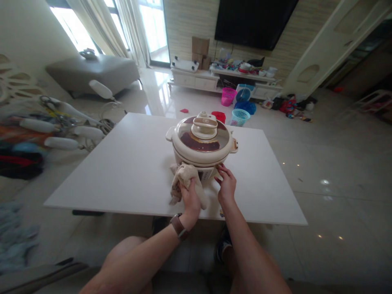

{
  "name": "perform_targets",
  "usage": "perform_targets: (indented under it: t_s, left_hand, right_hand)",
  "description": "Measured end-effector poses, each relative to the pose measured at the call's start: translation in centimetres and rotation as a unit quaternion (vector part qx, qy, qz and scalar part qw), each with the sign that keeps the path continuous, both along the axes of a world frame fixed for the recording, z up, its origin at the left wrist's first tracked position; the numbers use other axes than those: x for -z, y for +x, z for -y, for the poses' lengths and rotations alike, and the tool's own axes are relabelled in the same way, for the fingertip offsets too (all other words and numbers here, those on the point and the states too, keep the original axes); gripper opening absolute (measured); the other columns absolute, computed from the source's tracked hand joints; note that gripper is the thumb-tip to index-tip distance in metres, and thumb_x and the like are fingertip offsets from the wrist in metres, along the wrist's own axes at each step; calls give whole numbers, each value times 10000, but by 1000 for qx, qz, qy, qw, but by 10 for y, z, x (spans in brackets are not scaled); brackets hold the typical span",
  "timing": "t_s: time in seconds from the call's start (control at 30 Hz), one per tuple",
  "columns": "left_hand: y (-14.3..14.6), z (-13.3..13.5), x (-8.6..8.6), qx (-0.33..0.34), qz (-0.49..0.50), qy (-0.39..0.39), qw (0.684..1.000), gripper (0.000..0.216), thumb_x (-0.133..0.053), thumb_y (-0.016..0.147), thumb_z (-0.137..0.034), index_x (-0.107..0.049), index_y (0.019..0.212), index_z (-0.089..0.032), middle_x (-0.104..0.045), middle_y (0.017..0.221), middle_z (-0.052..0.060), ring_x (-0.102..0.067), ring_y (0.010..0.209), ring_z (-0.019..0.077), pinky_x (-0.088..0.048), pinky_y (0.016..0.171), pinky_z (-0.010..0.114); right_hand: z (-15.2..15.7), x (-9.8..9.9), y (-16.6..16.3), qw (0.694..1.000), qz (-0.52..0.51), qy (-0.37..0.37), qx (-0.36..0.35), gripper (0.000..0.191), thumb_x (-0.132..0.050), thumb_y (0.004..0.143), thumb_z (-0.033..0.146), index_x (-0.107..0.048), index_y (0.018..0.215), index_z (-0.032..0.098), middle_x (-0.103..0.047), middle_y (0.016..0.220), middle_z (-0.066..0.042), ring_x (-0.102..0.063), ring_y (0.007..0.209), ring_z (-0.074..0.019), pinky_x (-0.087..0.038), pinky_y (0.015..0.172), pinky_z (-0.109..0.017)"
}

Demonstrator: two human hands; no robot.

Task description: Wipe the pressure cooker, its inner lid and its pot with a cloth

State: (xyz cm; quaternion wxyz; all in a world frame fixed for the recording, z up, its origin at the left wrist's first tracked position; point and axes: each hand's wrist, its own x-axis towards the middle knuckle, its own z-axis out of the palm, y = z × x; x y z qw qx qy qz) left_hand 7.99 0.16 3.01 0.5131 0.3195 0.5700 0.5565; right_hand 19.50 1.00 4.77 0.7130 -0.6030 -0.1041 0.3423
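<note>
A cream electric cooking pot (202,157) with a domed, partly see-through lid (225,136) stands on the white table (122,163). The lid is on, its beige handle at the top. My left hand (190,196), with a watch at the wrist, grips a bunched beige cloth (186,175) against the pot's lower front. The cloth covers part of the front panel (206,174). My right hand (226,183) touches the pot's lower right front, fingers apart and slightly bent, the fingertips partly hidden at the base.
Beyond the table stand a pink basket (228,96), a light blue basket (239,117) and a low white cabinet (196,81) loaded with items. To the left are a grey bench (94,73) and a tangle of white-padded equipment (76,122).
</note>
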Motion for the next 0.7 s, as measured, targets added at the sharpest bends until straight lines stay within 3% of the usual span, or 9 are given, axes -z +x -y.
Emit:
perform_targets:
  t_s: [0.2,0.47,0.7]
  left_hand:
    - [-18,-34,0,-64,2,48,997,505,-565,986,-416,-533,1444,-206,-591,1507,137,-581,1384,259,-419,1209,412]
    - [-35,-100,-5,-108,32,98,989,488,-612,948,-398,-597,1387,-187,-623,1480,135,-586,1391,269,-418,1218,426]
    - [-34,-129,14,-101,37,121,987,449,-610,944,-393,-630,1333,-169,-654,1427,134,-619,1350,250,-440,1194,392]
  right_hand:
    - [0,0,0,1000,1,-2,-4,226,-671,680,357,-756,828,210,-678,1453,-105,-675,1219,-281,-549,681,-276]
    - [-1,3,1,1000,18,-4,-5,195,-664,701,362,-745,802,216,-681,1450,-99,-684,1206,-277,-548,688,-288]
    - [-1,5,1,1000,14,-3,-2,199,-666,678,345,-751,797,211,-675,1459,-100,-686,1193,-276,-549,685,-282]
